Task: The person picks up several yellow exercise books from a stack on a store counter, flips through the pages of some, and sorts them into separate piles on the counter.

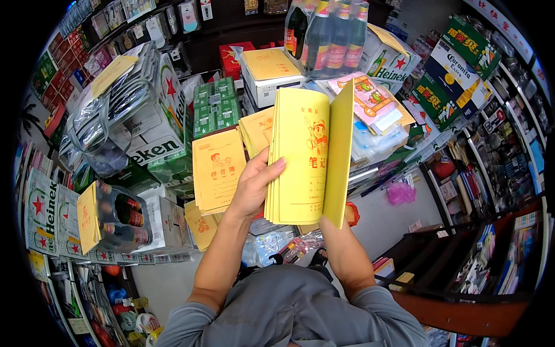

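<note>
My left hand grips a stack of yellow notebooks, thumb on top near their left edges. The top cover bears printed characters and a red cartoon figure. At the right of the stack, one yellow booklet stands tilted up, seen nearly edge-on. My right forearm reaches up behind that booklet, which hides my right hand, so its grip does not show. Beneath and left of my left hand lies a pile of orange-yellow exercise books. Another exercise-book pile is partly covered by the held stack.
Heineken cartons rise on the left, shrink-wrapped bottles at the back. A white box carries more yellow books. Plastic-wrapped packets lie to the right. Shelves line the right side; a pink plastic bag sits on the floor.
</note>
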The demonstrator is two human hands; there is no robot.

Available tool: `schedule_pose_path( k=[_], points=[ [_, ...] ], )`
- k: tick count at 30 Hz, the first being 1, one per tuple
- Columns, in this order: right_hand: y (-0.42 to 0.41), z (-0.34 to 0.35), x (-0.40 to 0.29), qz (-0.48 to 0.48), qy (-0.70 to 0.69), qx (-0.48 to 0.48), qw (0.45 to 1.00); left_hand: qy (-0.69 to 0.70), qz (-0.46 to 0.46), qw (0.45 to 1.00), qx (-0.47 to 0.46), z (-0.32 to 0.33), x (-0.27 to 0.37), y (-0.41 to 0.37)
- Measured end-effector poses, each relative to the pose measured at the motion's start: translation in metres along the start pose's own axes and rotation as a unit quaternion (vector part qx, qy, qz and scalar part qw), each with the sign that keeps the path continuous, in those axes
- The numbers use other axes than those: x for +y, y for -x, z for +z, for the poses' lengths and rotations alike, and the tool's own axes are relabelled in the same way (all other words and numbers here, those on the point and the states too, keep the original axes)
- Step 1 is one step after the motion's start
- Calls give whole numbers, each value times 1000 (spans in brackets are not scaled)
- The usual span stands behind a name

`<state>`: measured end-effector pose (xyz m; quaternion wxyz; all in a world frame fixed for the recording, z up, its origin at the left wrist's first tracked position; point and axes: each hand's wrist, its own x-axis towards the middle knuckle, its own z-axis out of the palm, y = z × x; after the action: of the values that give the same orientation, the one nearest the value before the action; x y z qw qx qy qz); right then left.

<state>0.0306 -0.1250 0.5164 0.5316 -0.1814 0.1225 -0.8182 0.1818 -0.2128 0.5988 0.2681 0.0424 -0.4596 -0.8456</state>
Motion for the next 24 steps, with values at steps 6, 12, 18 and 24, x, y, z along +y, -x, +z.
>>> schedule_pose_path(
  k=[6,12,18,24],
  points=[
    [3,7,3,-30,54,68,996,-8,12,1000,-2,4,-8,0],
    [8,7,6,30,-77,-18,996,-2,-8,1000,-25,14,-8,0],
    [10,10,4,-21,-28,-4,999,4,-5,1000,-28,11,-13,2],
    [4,10,-10,-30,-7,43,999,-42,4,999,-16,11,-7,5]
  ],
)
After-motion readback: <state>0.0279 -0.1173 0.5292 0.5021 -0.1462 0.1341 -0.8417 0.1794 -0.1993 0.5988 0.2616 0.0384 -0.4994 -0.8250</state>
